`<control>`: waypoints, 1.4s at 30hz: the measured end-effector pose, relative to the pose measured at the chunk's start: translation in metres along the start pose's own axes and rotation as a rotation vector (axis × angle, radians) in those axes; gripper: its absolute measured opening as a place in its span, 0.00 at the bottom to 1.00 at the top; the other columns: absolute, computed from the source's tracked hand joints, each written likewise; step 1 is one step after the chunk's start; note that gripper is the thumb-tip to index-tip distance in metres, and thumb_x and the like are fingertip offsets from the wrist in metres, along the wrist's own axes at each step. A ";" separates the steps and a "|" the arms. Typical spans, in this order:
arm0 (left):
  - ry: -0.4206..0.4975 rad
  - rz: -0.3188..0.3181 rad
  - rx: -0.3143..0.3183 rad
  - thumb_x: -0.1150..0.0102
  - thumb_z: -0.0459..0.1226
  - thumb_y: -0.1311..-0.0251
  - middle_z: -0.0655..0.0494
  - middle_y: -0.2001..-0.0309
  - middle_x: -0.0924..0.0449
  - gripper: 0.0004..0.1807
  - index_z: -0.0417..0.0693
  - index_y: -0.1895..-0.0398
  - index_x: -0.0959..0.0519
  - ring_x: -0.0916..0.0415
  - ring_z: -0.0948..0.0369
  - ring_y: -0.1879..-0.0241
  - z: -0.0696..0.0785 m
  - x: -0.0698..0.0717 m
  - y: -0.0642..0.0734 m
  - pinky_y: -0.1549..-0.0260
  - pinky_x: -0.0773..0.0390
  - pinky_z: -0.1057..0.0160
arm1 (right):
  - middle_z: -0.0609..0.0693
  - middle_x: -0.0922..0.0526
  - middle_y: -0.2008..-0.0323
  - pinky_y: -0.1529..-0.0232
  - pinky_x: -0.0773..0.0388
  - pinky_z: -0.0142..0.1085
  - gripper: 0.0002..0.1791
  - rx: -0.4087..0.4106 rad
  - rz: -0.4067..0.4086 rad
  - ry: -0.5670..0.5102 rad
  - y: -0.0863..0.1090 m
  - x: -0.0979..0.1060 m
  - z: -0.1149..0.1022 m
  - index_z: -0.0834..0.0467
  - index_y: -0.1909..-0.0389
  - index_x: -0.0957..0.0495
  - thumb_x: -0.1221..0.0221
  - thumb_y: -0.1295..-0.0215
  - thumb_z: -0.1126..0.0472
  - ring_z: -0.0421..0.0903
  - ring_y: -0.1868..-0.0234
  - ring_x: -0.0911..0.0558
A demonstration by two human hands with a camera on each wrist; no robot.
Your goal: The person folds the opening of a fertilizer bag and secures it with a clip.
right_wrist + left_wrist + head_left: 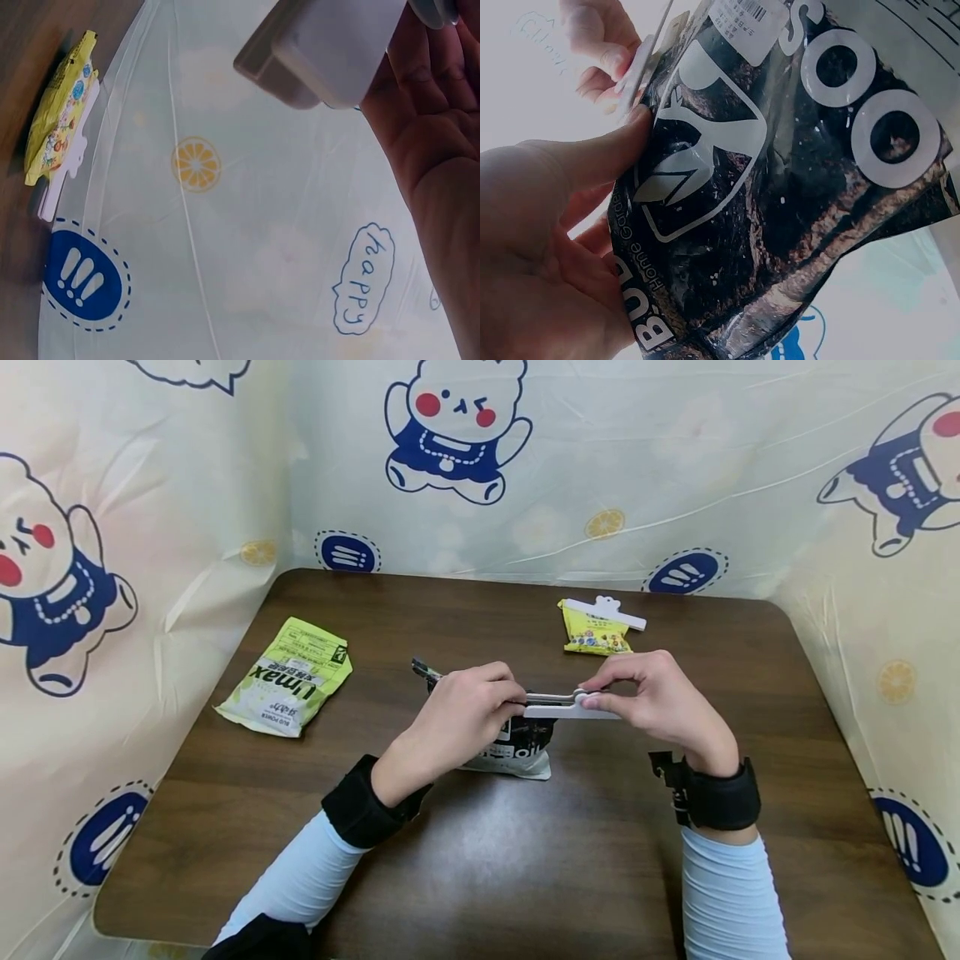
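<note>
A black printed soil bag (517, 764) stands near the middle of the table, its upper part partly behind my left hand (468, 714). In the left wrist view the thumb lies on the front of the bag (727, 172) and the fingers go behind, so the bag's top edge is pinched. My right hand (652, 697) pinches a long white bag clip (570, 712) between thumb and fingers, just right of the left hand. The clip's bars look apart, with their left end at the bag's top. In the right wrist view the clip's white end (337, 56) shows beside the palm.
A yellow-green packet (288, 681) lies at the left of the brown table (480, 877). At the back right lies a small yellow packet (596, 632) with a white clip (607, 610) across its top. Printed sheeting (637, 460) surrounds the table's back and sides.
</note>
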State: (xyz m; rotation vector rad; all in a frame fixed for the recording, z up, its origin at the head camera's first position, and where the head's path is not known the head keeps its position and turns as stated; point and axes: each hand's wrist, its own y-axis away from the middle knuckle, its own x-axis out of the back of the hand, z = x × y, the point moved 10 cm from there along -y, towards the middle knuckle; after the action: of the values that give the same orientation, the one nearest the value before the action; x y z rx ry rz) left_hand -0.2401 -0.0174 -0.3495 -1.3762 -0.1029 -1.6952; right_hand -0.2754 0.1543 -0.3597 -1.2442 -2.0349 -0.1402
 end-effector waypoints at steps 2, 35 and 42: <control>0.029 0.005 0.017 0.27 0.31 0.39 0.56 0.67 0.16 0.02 0.45 0.65 0.12 0.22 0.62 0.71 -0.002 0.001 0.000 0.71 0.17 0.60 | 0.48 0.08 0.67 0.67 0.22 0.40 0.10 0.012 -0.010 0.000 -0.001 -0.003 -0.001 0.56 0.64 0.08 0.23 0.45 0.70 0.46 0.65 0.20; 0.182 0.048 0.167 0.41 0.34 0.25 0.51 0.58 0.26 0.04 0.43 0.55 0.23 0.29 0.58 0.62 -0.016 0.025 -0.001 0.65 0.22 0.58 | 0.48 0.09 0.66 0.67 0.20 0.40 0.11 0.144 0.032 -0.041 -0.014 -0.035 -0.027 0.56 0.59 0.10 0.24 0.42 0.68 0.43 0.65 0.18; 0.033 -0.182 0.117 0.30 0.50 0.34 0.57 0.57 0.17 0.16 0.51 0.52 0.18 0.22 0.59 0.59 -0.033 0.030 0.005 0.60 0.18 0.54 | 0.48 0.10 0.65 0.68 0.18 0.39 0.12 0.128 0.049 -0.014 -0.014 -0.034 -0.024 0.57 0.57 0.10 0.24 0.42 0.67 0.43 0.65 0.18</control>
State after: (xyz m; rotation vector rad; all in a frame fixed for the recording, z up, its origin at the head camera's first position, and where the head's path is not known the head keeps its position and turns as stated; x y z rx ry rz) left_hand -0.2591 -0.0566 -0.3401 -1.2828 -0.3121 -1.8310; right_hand -0.2651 0.1116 -0.3600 -1.2170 -1.9905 0.0214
